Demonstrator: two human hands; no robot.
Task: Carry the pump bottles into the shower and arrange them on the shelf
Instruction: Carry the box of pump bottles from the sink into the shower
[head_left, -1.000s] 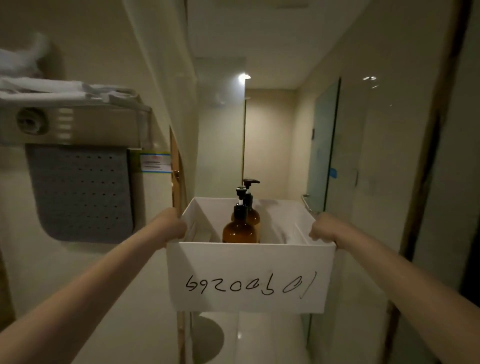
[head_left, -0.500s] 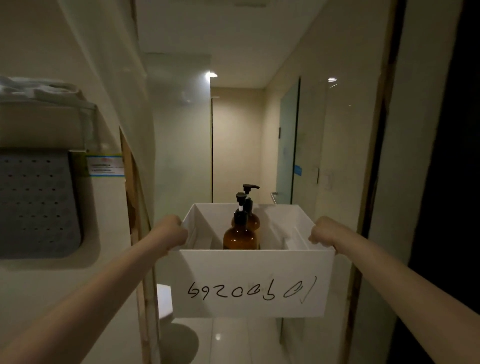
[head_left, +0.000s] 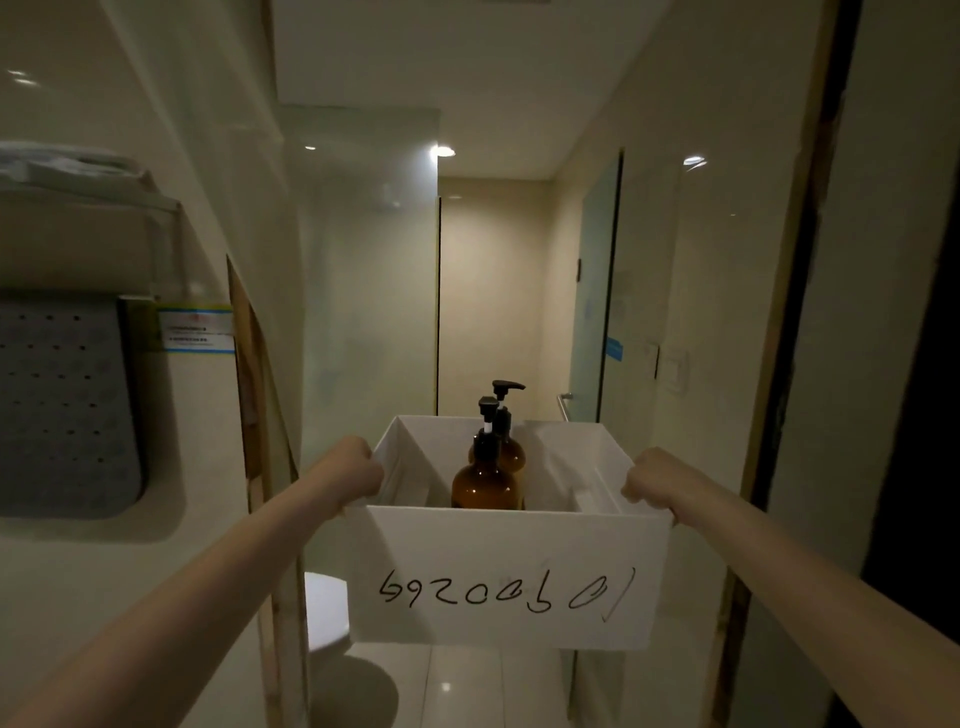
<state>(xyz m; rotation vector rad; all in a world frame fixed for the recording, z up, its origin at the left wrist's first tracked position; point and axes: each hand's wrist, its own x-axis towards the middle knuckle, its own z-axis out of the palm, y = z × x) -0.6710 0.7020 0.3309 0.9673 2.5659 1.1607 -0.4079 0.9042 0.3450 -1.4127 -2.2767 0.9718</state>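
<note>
Two amber pump bottles stand in one white box (head_left: 506, 577): the nearer bottle (head_left: 484, 483) and the farther bottle (head_left: 511, 452) just behind it, each with one black pump head. One line of handwritten characters (head_left: 506, 592) runs across the box's front wall. Two hands are on the box, the left hand (head_left: 353, 467) at one side wall and the right hand (head_left: 652, 480) at the other. On the left wall there is one grey perforated mat (head_left: 62, 410) and one blue-edged label (head_left: 196, 330). One ceiling light (head_left: 442, 151) shines ahead. One wall switch (head_left: 678, 371) sits on the right.
</note>
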